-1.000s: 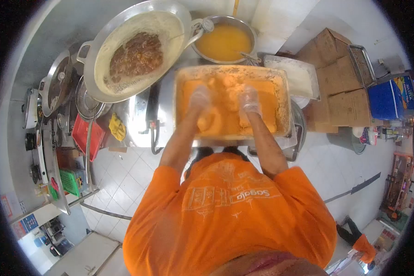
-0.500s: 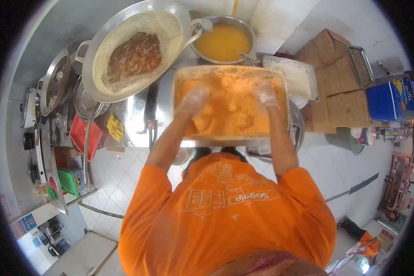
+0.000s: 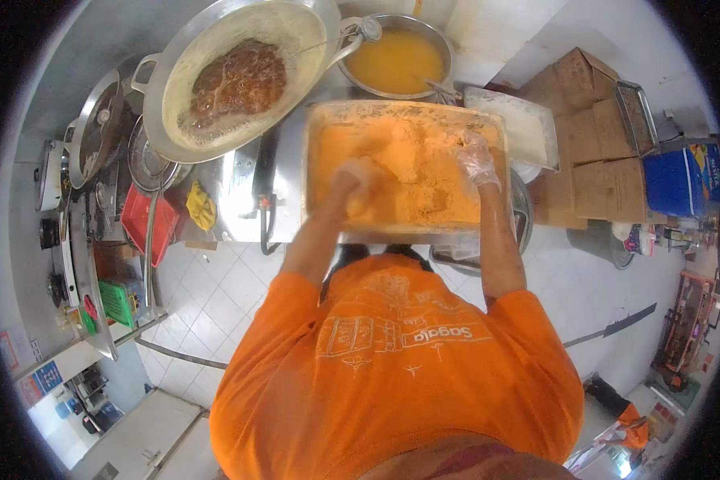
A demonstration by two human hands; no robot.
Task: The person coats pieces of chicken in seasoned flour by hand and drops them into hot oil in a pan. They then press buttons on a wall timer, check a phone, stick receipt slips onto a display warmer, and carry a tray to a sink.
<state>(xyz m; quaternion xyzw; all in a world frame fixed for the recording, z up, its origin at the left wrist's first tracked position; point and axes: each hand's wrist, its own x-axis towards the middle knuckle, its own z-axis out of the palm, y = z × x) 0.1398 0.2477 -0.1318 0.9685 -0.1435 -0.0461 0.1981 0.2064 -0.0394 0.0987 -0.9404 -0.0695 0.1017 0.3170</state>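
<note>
A rectangular tray of orange powdery coating lies before me, with lumpy coated pieces heaped in its middle. My left hand, in a clear plastic glove, is low in the left half of the tray. It is smeared by motion, and a pale lump shows just under it, so its grip is unclear. Along the tray's right side is my right hand, also gloved. Its fingers are stretched forward over the powder, dusted orange, with nothing visible in them.
Behind the tray at left, a large wok holds brown food frying in foamy oil. A metal bowl of yellow liquid stands behind the tray. A pale bin and cardboard boxes are at right; a red basket is at left.
My left hand has moved lower and slightly right within the tray. My right hand has shifted a little right. The coating now looks heaped more toward the middle.
</note>
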